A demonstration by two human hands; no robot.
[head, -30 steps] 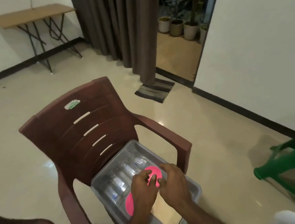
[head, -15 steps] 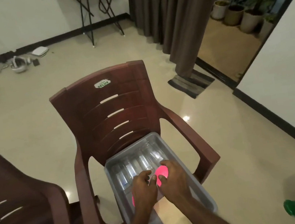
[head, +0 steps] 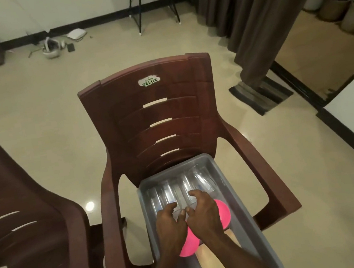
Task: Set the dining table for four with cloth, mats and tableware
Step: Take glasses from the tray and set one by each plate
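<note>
— Glasses (head: 180, 186) lie in the grey bin (head: 237, 198); both hands, left hand (head: 170, 223) and right hand (head: 203, 214), have moved forward off the pink plates (head: 223, 212) and curl onto them.
— Writing?
— "DELUX" on the chair (head: 150, 82) beyond.

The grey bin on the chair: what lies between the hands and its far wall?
In the head view, clear glasses lie on their sides between the hands and the grey bin's far wall.

Home living rm: plastic armchairs (head: 163, 122); floor-length curtain (head: 251, 9); doormat (head: 259, 95); potted plants (head: 335, 2).
</note>
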